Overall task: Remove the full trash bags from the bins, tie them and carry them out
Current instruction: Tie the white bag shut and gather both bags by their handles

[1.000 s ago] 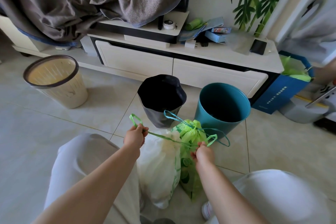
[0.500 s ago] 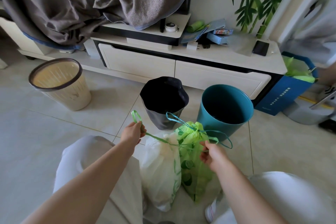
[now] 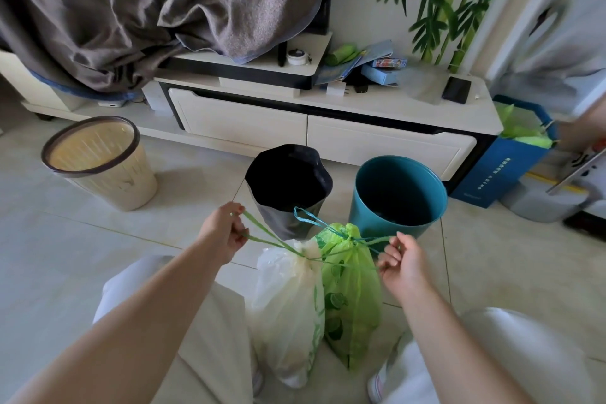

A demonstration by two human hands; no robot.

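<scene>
Between the knees, low over the floor [image 3: 82, 256]: left hand [image 3: 226, 233] closed on a loop of green drawstring [image 3: 269, 236], pulling up and to the left. Right hand [image 3: 401, 264] curled on the other end, fingers pinching the cord near the green bag [image 3: 351, 292]. Cord runs taut between both hands and crosses the neck of the white bag [image 3: 288, 305].

Both bags stand on the floor, touching, white on the left, green on the right. Green bag's neck is already cinched, with a teal cord [image 3: 306, 216] looped above it. White bag's neck is gathered; cannot tell whether a knot has formed.

Behind the bags: black bin [image 3: 288, 187] and teal bin [image 3: 398, 197], side by side, no full bags showing in them. Cream bin [image 3: 101, 161] sits well apart to the left, and looks unlined.

Judgement: step in hand is tying off the white bag. To do it well:
- pull both ends evenly outward, so the neck closes without tearing the thin film
- keep the cord low on the gathered neck
- avoid snagging the teal loop
- cross the ends and seat a firm knot before lifting.

Risk: bag tipping if pulled sideways only.
</scene>
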